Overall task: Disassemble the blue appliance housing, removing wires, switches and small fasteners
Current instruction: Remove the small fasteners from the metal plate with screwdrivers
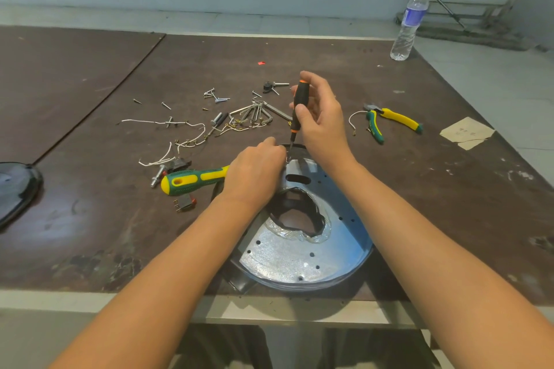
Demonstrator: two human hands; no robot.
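The round blue appliance housing [338,237] lies at the table's near edge, its shiny perforated base up and a ragged hole in the middle. My right hand [322,117] grips a black and orange screwdriver [296,106] held upright, its tip down at the housing's far rim. My left hand [256,172] rests on the far left of the housing, fingers curled at the spot under the tip; what they pinch is hidden. Loose white wires [180,141], screws [217,97] and a small black switch [268,87] lie beyond.
A green and yellow screwdriver [193,180] lies left of my left hand. Hex keys [254,115] sit mid-table, yellow and green pliers [389,121] to the right, a water bottle [410,22] far right, a paper scrap [466,133], a dark lid [16,189] at left.
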